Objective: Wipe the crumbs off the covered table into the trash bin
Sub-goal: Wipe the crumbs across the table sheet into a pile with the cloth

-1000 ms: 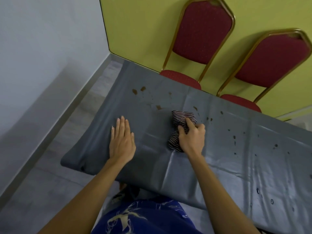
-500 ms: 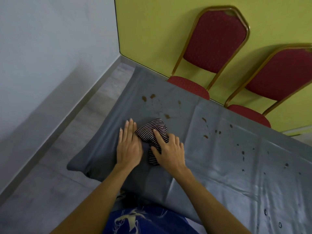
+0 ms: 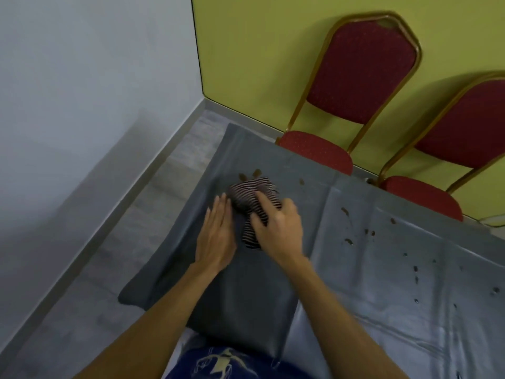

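Observation:
A grey plastic cover (image 3: pixel 355 283) lies over the table. Brown crumbs (image 3: pixel 345 212) are scattered across it, with two more crumbs (image 3: pixel 249 175) just beyond the cloth near the left end. My right hand (image 3: pixel 278 228) grips a dark striped cloth (image 3: pixel 252 194) and presses it on the cover. My left hand (image 3: pixel 217 232) lies flat on the cover, fingers straight, right beside the cloth on its left. No trash bin is in view.
Two red padded chairs with gold frames, one chair (image 3: pixel 352 86) and a second chair (image 3: pixel 448 165), stand against the yellow wall behind the table. A grey wall and grey floor (image 3: pixel 95 255) lie to the left of the table's left end.
My right hand has slid the striped cloth leftward and farther away, from mid-table to beside my left hand and up toward the two far crumbs. My left hand stayed flat.

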A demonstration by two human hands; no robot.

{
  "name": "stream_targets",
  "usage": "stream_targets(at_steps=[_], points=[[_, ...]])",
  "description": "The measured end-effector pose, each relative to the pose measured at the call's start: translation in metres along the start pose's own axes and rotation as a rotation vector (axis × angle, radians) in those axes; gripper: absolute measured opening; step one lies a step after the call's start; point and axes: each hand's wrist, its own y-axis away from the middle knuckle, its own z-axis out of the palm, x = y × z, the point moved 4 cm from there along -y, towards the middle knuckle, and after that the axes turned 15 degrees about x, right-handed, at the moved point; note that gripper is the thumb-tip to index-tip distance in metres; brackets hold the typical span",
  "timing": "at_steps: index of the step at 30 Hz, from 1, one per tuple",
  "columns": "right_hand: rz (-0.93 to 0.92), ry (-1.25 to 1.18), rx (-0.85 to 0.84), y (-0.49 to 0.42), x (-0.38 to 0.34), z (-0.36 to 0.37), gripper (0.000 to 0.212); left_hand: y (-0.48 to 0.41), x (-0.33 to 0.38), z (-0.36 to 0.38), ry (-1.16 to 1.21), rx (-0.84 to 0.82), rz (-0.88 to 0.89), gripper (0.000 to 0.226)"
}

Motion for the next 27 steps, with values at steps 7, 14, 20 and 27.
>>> stream_targets(at_steps=[7,14,20,27], points=[[-0.126,0.112,-0.127,-0.007,0.039,0.004,0.049,-0.002,0.004,0.006,-0.042,0.067,0.009,0.053],[0.171,0.055,0.016,-0.032,0.072,-0.030,0.046,0.001,0.004,0.011,-0.067,0.047,-0.025,0.055],[-0.087,-0.055,-0.038,-0.041,-0.030,0.049,0.044,0.010,-0.003,0.015,-0.085,0.036,0.011,0.057],[0.117,0.031,-0.044,-0.077,0.057,0.036,0.046,-0.002,0.002,0.015,-0.063,0.066,0.005,0.055]])
